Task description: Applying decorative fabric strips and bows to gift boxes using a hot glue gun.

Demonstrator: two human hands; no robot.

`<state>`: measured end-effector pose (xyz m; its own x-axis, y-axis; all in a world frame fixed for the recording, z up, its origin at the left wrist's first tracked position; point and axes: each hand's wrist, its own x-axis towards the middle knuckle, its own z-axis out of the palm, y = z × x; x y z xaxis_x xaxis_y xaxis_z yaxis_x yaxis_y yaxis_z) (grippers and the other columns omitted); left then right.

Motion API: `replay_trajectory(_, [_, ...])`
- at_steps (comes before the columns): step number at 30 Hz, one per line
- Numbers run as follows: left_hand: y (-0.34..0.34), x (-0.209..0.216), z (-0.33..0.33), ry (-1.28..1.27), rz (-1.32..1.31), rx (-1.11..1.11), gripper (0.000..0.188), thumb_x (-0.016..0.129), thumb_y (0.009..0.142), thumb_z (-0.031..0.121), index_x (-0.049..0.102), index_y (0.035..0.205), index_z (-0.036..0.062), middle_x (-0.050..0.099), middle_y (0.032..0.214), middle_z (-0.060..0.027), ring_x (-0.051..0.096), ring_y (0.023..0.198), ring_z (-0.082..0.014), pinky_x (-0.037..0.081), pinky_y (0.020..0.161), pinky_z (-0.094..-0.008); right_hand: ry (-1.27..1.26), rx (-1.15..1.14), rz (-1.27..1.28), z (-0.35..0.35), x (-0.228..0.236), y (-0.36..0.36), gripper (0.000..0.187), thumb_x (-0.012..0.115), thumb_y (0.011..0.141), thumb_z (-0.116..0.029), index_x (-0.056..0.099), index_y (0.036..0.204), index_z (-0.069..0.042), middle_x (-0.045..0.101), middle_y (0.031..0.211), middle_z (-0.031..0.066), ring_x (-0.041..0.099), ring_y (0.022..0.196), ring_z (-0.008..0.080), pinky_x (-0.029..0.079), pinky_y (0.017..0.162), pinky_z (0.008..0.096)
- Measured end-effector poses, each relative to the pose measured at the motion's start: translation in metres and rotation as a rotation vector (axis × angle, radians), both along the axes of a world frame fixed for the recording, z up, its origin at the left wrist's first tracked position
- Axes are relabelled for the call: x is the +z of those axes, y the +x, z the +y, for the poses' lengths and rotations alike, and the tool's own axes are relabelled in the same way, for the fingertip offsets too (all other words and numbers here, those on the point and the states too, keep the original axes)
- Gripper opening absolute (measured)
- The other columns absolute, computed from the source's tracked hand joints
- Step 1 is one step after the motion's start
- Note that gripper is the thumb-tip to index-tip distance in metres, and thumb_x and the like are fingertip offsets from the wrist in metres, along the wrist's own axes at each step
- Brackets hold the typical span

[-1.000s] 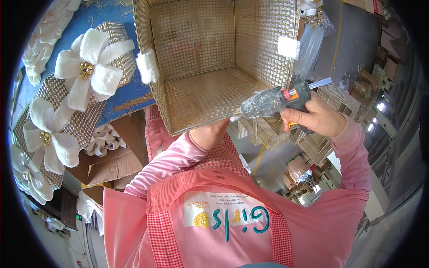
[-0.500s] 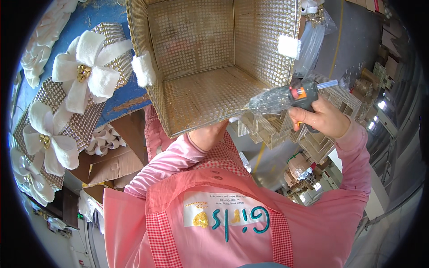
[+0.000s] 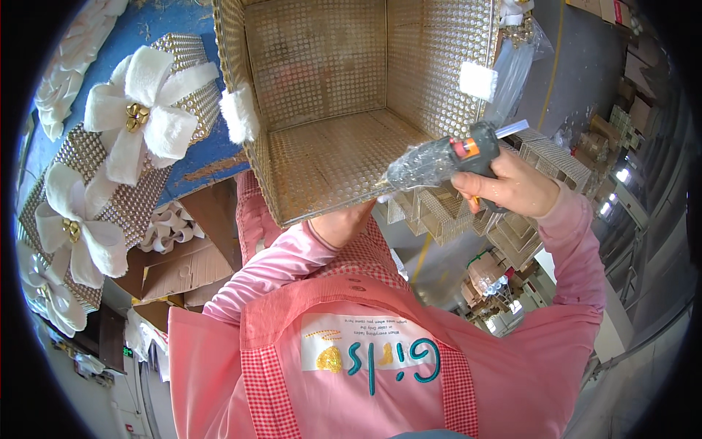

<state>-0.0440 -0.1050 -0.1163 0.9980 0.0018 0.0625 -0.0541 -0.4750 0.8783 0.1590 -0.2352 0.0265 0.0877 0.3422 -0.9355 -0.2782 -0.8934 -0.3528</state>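
My right hand [image 3: 515, 183] is wrapped round a dark hot glue gun [image 3: 431, 162], its front covered in clear film and strings of glue. A clear glue stick pokes out of its back end. The nozzle meets the near edge of an open box [image 3: 329, 157] covered in gold bead-like studs. Fluffy white fabric pieces cover its left rim [image 3: 239, 115] and right rim [image 3: 478, 81]. My left hand [image 3: 342, 225] reaches behind and under the box's near edge, its fingers mostly hidden. A small white bit [image 3: 385, 197] shows beside it, too little to name.
Studded boxes with white fabric bows [image 3: 139, 113] and gold bells stand at the left on a blue table [image 3: 190, 179]. Below them is a cardboard carton [image 3: 194, 271] with white loops inside. More studded frames [image 3: 446, 216] are stacked beyond the glue gun at the right.
My right hand has moved the glue gun left and slightly down, bringing its nozzle along the box's near edge. The box has shifted slightly right. My left hand stays beneath it.
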Motion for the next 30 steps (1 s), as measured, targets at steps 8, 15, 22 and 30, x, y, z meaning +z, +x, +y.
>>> replay_trajectory(8, [-0.003, -0.002, -0.001, 0.055, -0.015, 0.003, 0.043, 0.067, 0.068, 0.002, 0.061, 0.11, 0.0083, 0.062, 0.099, -0.0121, 0.061, 0.087, -0.029, 0.049, 0.076, -0.0381, -0.009, 0.014, 0.012, -0.01, 0.002, 0.004, 0.029, 0.058, 0.087, -0.031, 0.053, 0.088, -0.003, 0.051, 0.061, 0.0005, 0.05, 0.052, 0.0088, 0.04, 0.05, 0.0246])
replay_trajectory(15, [-0.001, -0.004, -0.001, 0.053, -0.038, 0.012, 0.039, 0.066, 0.066, 0.001, 0.063, 0.105, 0.0081, 0.062, 0.098, -0.0118, 0.061, 0.087, -0.0286, 0.049, 0.076, -0.0378, -0.114, 0.112, -0.134, 0.0, 0.0, 0.008, 0.036, 0.058, 0.086, -0.037, 0.055, 0.094, -0.002, 0.051, 0.058, 0.001, 0.051, 0.053, 0.0097, 0.041, 0.052, 0.0261])
replay_trajectory(22, [0.001, -0.002, -0.001, 0.073, -0.044, 0.042, 0.04, 0.065, 0.065, 0.002, 0.063, 0.104, 0.0085, 0.062, 0.097, -0.0116, 0.061, 0.086, -0.0283, 0.049, 0.075, -0.0376, 0.085, 0.008, -0.12, -0.007, -0.002, 0.003, 0.029, 0.058, 0.087, -0.029, 0.055, 0.087, 0.0, 0.057, 0.065, 0.0025, 0.055, 0.059, 0.0104, 0.044, 0.056, 0.0273])
replay_trajectory(30, [-0.001, -0.002, 0.0, 0.075, -0.039, 0.021, 0.042, 0.064, 0.065, 0.001, 0.061, 0.107, 0.0071, 0.061, 0.1, -0.0132, 0.06, 0.089, -0.0298, 0.048, 0.077, -0.0393, -0.024, 0.033, -0.085, -0.003, 0.007, 0.005, 0.015, 0.056, 0.088, -0.016, 0.052, 0.09, -0.001, 0.055, 0.072, 0.0024, 0.054, 0.064, 0.0097, 0.044, 0.061, 0.026])
